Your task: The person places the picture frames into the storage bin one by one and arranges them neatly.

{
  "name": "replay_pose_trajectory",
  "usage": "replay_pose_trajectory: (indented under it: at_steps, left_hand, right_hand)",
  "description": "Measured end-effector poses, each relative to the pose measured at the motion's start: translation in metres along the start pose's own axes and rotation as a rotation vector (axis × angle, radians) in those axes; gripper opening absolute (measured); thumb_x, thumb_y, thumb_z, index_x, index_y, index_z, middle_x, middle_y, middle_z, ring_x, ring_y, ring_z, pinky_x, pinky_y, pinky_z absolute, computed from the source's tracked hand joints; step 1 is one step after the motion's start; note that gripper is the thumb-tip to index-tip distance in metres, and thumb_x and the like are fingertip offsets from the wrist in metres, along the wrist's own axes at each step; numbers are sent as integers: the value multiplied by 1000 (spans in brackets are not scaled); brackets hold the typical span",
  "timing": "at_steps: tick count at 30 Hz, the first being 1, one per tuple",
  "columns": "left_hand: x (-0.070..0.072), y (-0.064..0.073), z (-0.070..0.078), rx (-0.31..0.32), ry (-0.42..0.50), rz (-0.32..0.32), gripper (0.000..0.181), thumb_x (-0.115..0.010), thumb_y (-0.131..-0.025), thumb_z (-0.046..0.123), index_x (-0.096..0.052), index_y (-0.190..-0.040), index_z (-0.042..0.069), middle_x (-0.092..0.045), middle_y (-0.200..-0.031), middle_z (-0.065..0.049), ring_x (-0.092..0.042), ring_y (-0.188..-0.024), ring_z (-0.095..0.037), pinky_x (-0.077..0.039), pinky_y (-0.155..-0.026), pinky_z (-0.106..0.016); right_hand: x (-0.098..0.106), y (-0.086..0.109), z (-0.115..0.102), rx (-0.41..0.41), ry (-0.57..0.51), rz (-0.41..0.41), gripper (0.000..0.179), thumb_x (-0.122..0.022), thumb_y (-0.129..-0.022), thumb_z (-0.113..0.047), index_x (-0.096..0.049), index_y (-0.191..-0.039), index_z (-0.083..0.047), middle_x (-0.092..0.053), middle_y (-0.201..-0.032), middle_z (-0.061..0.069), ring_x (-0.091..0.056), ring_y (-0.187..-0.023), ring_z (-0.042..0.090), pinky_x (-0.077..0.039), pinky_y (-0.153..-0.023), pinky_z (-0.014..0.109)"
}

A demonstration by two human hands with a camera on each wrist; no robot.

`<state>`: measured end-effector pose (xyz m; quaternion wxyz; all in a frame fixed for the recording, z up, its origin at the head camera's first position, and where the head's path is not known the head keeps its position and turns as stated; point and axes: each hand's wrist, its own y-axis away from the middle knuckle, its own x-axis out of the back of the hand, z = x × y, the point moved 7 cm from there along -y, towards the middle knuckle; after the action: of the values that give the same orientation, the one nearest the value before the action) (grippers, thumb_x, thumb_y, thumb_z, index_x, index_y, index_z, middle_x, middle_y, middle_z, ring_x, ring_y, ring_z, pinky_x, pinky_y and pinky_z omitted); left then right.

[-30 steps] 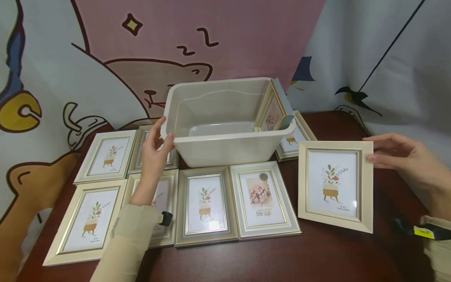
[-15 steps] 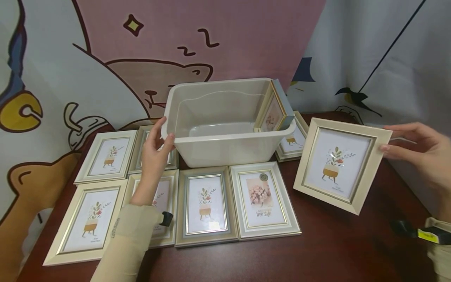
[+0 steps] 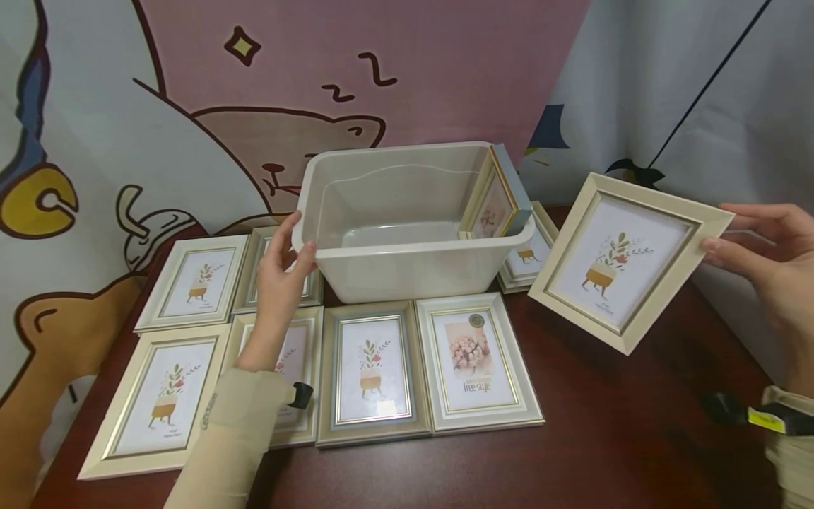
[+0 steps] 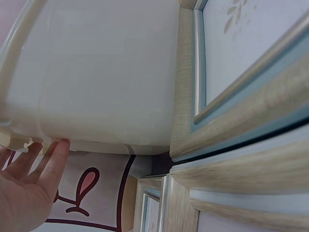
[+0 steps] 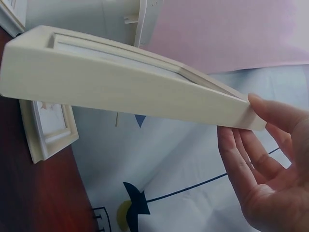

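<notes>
A cream picture frame (image 3: 626, 261) with a potted-plant print hangs tilted above the table on the right. My right hand (image 3: 766, 258) pinches its upper right corner; in the right wrist view the thumb lies on the face and the fingers (image 5: 231, 154) lie underneath. A beige plastic bin (image 3: 413, 272) stands at the back middle. At its left front corner my left hand (image 3: 282, 272) holds the rim, fingers on the left side and thumb at the front. A gold-edged frame (image 3: 492, 205) and a blue-grey frame (image 3: 511, 180) stand on edge inside the bin's right end.
Several picture frames lie flat on the dark red table (image 3: 477, 474), including a white one (image 3: 480, 360) and a grey-gold one (image 3: 374, 375) before the bin. Another frame (image 3: 528, 254) lies right of the bin. A cartoon-printed curtain (image 3: 445, 71) hangs behind.
My right hand has raised the picture frame and swung it from near upright to a clockwise tilt, moving up and right. My left hand stays at the bin's corner.
</notes>
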<state>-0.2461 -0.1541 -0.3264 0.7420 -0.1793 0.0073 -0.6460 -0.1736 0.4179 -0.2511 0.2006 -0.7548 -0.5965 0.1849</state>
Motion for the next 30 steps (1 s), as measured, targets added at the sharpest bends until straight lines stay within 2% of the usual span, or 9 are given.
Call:
replay_pose_trajectory:
  at_steps: [6,12,16,18,25,30]
  left_hand:
    - [0,0,-1,0,-3,-4,52,-57,-100,26,-43,-150,28,-50,-151,-3,-59,-121,-23,-60,-87,-27]
    - [0,0,-1,-5,13,-5,51,-57,-100,25,-44,-150,28,-51,-150,-4,-59,-116,-17,-60,-84,-20]
    - [0,0,0,-14,20,-6,51,-57,-100,25,-44,-150,27,-51,-149,-5,-60,-115,-18,-61,-85,-21]
    - [0,0,0,-16,26,-6,52,-57,-100,25,-44,-150,26,-51,-149,-4,-60,-115,-18,-61,-85,-22]
    - [0,0,0,-18,43,-5,51,-57,-100,24,-44,-150,25,-50,-151,-4,-60,-109,-9,-58,-81,-13]
    - [0,0,1,-18,33,-8,52,-57,-100,25,-44,-150,26,-50,-151,-3,-59,-110,-9,-60,-86,-22]
  right_hand:
    - [-1,-6,-5,28,-47,76,45,-58,-79,30,-58,-122,18,-74,-101,8,-73,-79,11,-59,-67,14]
    - [-3,-12,-11,75,-97,141,46,-62,-78,28,-59,-122,17,-72,-101,12,-73,-78,14,-60,-67,16]
    - [-4,-15,-11,73,-158,192,46,-62,-76,30,-59,-120,18,-72,-99,15,-73,-75,16,-61,-66,19]
    - [-4,-16,-12,65,-150,217,46,-64,-76,28,-60,-120,17,-72,-99,14,-72,-75,16,-61,-66,19]
    - [-6,-18,-15,37,-56,278,44,-72,-78,16,-64,-121,9,-72,-104,10,-70,-78,12,-59,-70,14]
    - [-8,-19,-17,32,-93,332,44,-72,-78,17,-65,-120,6,-72,-105,11,-69,-79,14,-59,-68,13]
